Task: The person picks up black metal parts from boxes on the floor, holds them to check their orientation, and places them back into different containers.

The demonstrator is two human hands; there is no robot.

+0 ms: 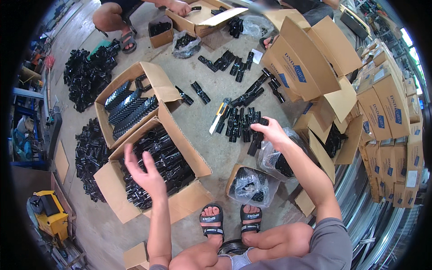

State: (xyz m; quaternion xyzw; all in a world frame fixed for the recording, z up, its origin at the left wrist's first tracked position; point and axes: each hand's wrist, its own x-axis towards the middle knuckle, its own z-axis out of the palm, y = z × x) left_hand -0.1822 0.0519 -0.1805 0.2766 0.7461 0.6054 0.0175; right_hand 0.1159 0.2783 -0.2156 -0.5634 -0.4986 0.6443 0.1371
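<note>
My left hand point(148, 175) is open, fingers spread, above a cardboard box point(198, 198) packed with glossy black fittings point(168, 155). Nothing is in that hand. To the right, my right hand point(272, 132) has its thumb and fingers closed around a short black fitting point(254, 145), partly hidden by the fingers. This piece is beside a row of similar black fittings point(234, 123) on the concrete floor. A yellow-handled utility knife point(221, 112) lies at the row's left, blade toward me.
Another open box point(173, 92) holds stacked black parts. Heaps of black parts point(90, 74) lie at the left. Plastic bags point(265, 191) and a small box point(232, 179) are near my feet. Tall cartons point(297, 60) stand at the right. Another person's hand point(180, 8) is at the far side.
</note>
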